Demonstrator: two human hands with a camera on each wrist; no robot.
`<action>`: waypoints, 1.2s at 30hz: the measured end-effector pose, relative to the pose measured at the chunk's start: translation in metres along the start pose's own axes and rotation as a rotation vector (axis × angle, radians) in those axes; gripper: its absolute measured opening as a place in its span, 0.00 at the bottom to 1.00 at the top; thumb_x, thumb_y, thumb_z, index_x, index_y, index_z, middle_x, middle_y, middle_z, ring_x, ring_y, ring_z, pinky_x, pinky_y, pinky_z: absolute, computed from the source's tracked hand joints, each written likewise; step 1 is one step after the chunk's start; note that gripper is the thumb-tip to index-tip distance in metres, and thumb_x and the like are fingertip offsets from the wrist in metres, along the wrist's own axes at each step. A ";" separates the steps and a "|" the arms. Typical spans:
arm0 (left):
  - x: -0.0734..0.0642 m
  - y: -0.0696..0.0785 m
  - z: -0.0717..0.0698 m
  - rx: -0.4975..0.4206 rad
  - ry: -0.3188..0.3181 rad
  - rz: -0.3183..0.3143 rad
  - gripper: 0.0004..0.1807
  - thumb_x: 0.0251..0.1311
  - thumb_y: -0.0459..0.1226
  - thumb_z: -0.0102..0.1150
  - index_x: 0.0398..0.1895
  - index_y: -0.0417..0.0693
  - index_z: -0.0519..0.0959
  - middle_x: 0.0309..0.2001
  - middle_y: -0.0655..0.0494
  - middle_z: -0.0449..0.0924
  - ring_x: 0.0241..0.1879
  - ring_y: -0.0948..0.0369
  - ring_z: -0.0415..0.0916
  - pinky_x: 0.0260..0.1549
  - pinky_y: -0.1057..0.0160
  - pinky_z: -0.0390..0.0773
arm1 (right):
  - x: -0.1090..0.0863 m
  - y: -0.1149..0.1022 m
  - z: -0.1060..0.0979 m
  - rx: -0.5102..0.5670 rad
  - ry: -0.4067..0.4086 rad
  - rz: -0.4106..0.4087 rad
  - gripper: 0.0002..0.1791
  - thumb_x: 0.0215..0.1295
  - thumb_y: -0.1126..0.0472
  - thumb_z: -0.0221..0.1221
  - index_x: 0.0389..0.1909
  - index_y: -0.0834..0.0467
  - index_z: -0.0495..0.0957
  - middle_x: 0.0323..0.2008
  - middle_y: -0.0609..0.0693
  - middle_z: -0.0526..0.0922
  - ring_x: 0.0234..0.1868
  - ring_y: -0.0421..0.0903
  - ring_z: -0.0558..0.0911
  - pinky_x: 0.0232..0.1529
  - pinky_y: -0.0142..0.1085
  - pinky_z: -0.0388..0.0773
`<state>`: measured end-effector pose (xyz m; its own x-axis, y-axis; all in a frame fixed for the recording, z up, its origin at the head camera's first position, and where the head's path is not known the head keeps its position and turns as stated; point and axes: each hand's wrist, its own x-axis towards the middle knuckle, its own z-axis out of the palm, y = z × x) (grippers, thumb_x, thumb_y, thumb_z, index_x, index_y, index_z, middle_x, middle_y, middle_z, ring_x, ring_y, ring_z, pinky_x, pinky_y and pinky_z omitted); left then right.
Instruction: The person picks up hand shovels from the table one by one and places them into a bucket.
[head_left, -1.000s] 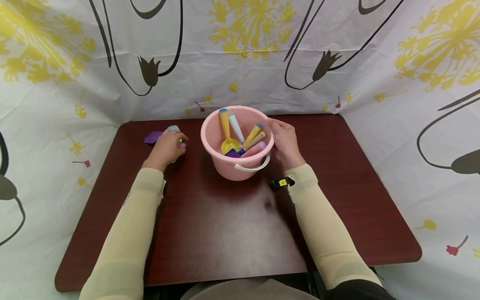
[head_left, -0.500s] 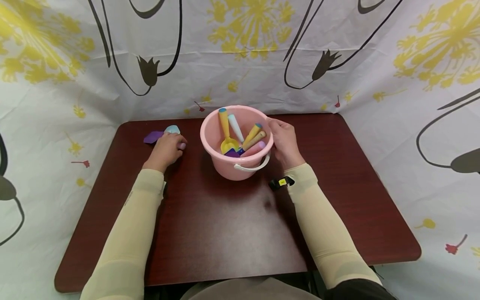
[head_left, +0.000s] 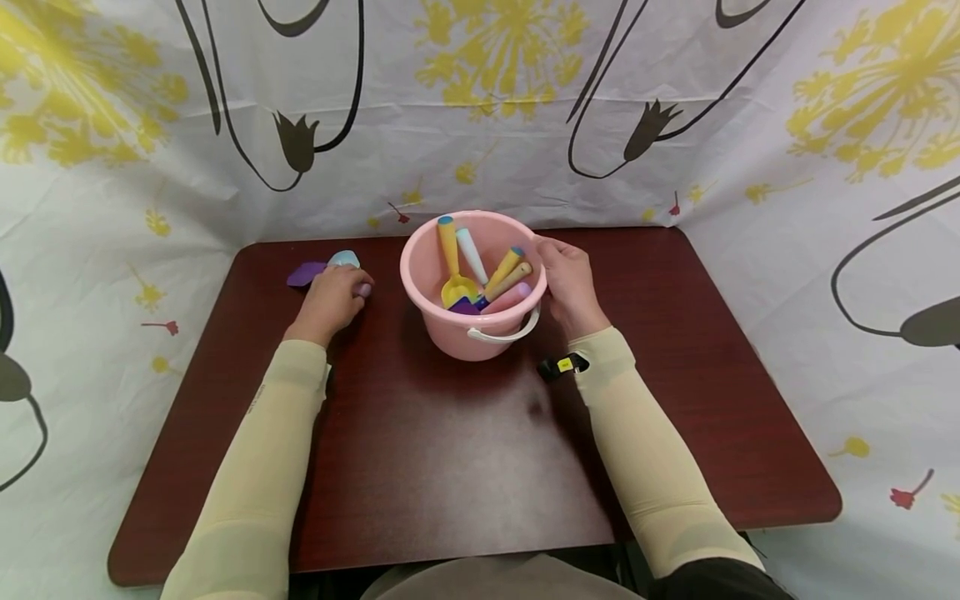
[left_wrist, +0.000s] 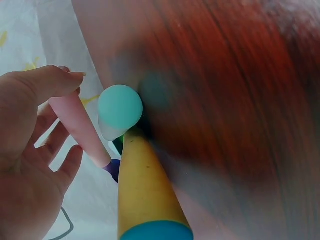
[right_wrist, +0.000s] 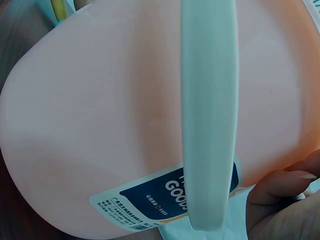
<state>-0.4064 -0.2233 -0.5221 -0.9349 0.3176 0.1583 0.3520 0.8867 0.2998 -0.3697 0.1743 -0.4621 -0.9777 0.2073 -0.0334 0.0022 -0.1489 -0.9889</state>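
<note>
My left hand [head_left: 328, 302] is low over the left part of the table. Its thumb and fingers pinch the pink handle [left_wrist: 80, 127] of a toy sand tool, which ends in a purple part, seen in the left wrist view. Beside it are a yellow handle [left_wrist: 150, 195] with a blue end and a rounded pale turquoise end [left_wrist: 120, 107]. A purple blade [head_left: 306, 273] and a pale blue piece [head_left: 344, 258] show past the hand in the head view. My right hand [head_left: 570, 283] grips the right rim of a pink bucket [head_left: 468, 333] holding several toy sand tools.
A white handle [head_left: 502, 335] hangs down the bucket's near side, and a label [right_wrist: 145, 200] is stuck to its wall. The dark red table [head_left: 450, 458] ends at a patterned white cloth [head_left: 465, 133] behind and at both sides.
My left hand has settled slightly lower and closer in, so more of the pale blue piece shows; a lime-green bit beside it is now hidden. My right hand and the bucket stay put.
</note>
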 end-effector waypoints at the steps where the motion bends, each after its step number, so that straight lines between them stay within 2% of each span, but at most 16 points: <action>1: 0.000 0.000 0.000 -0.003 0.004 0.000 0.15 0.72 0.29 0.68 0.59 0.40 0.86 0.60 0.39 0.84 0.66 0.36 0.73 0.69 0.32 0.69 | 0.000 0.000 0.000 0.005 0.000 0.001 0.23 0.79 0.58 0.61 0.67 0.65 0.85 0.62 0.65 0.86 0.49 0.46 0.90 0.41 0.33 0.89; 7: -0.003 -0.001 -0.003 -0.020 0.028 0.000 0.16 0.71 0.28 0.69 0.60 0.40 0.87 0.61 0.39 0.84 0.67 0.38 0.73 0.68 0.32 0.70 | 0.001 0.000 0.001 0.015 0.001 -0.003 0.23 0.79 0.59 0.61 0.67 0.66 0.84 0.62 0.65 0.86 0.52 0.48 0.90 0.44 0.34 0.89; 12: -0.005 -0.001 -0.006 -0.054 0.083 0.004 0.15 0.72 0.28 0.69 0.60 0.39 0.87 0.61 0.39 0.84 0.64 0.38 0.74 0.68 0.34 0.71 | 0.000 0.000 0.002 0.010 -0.001 -0.003 0.23 0.79 0.59 0.60 0.68 0.66 0.84 0.64 0.64 0.85 0.57 0.50 0.89 0.49 0.36 0.89; 15: -0.006 -0.002 -0.008 -0.077 0.122 0.003 0.14 0.73 0.29 0.68 0.59 0.39 0.87 0.59 0.39 0.85 0.63 0.38 0.75 0.68 0.36 0.71 | -0.001 -0.001 0.002 0.008 -0.002 0.001 0.23 0.79 0.59 0.60 0.68 0.65 0.83 0.64 0.65 0.85 0.57 0.51 0.89 0.48 0.36 0.89; 22: -0.009 -0.008 -0.015 -0.143 0.189 0.002 0.16 0.74 0.26 0.66 0.61 0.39 0.86 0.61 0.40 0.84 0.67 0.39 0.73 0.70 0.38 0.72 | -0.001 -0.001 0.002 0.011 -0.004 0.010 0.23 0.80 0.58 0.60 0.69 0.65 0.83 0.65 0.64 0.85 0.58 0.51 0.89 0.49 0.37 0.89; 31: -0.011 -0.011 -0.020 -0.199 0.277 0.025 0.19 0.75 0.26 0.62 0.66 0.42 0.85 0.63 0.42 0.83 0.66 0.41 0.73 0.66 0.37 0.74 | -0.001 -0.001 0.003 0.038 0.003 -0.016 0.22 0.79 0.61 0.59 0.67 0.68 0.84 0.58 0.70 0.86 0.40 0.44 0.91 0.36 0.33 0.89; 36: -0.014 -0.015 -0.024 -0.258 0.359 0.026 0.20 0.76 0.27 0.61 0.67 0.43 0.85 0.63 0.43 0.84 0.63 0.42 0.74 0.64 0.38 0.74 | 0.000 -0.001 0.003 0.035 0.004 -0.017 0.22 0.78 0.61 0.59 0.67 0.68 0.84 0.58 0.69 0.86 0.39 0.43 0.90 0.34 0.32 0.89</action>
<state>-0.3977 -0.2485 -0.5064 -0.8666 0.1614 0.4721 0.4176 0.7525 0.5093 -0.3700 0.1711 -0.4601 -0.9766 0.2144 -0.0170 -0.0221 -0.1788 -0.9836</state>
